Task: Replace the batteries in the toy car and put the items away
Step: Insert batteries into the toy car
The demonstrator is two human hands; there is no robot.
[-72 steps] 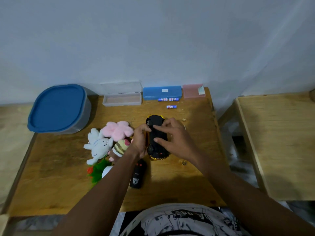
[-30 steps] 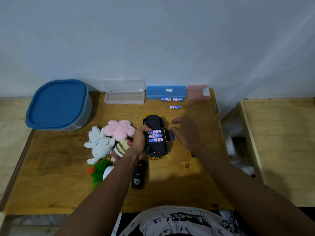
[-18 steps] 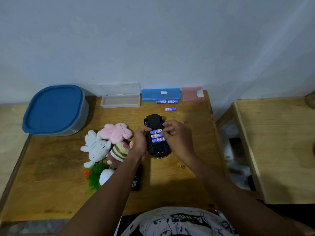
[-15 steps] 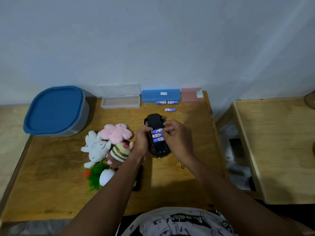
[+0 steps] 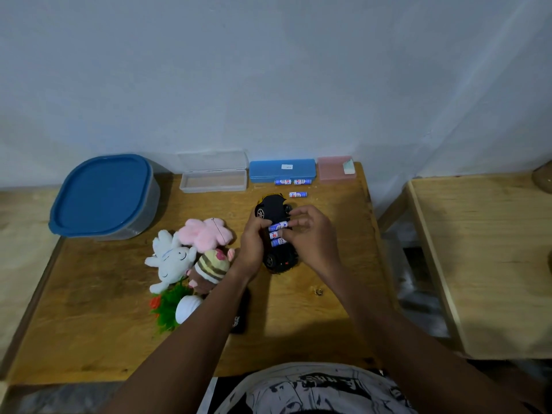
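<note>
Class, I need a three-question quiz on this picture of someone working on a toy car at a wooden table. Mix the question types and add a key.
1. True or false: the toy car lies upside down, its battery bay open.
2. How many loose batteries lie on the table beyond the car? A) one B) three C) five
3. Fill in: the clear case by the wall has its lid ____.

Key
1. True: three batteries show in the bay, between the left hand and the right hand.
2. B
3. open
</note>
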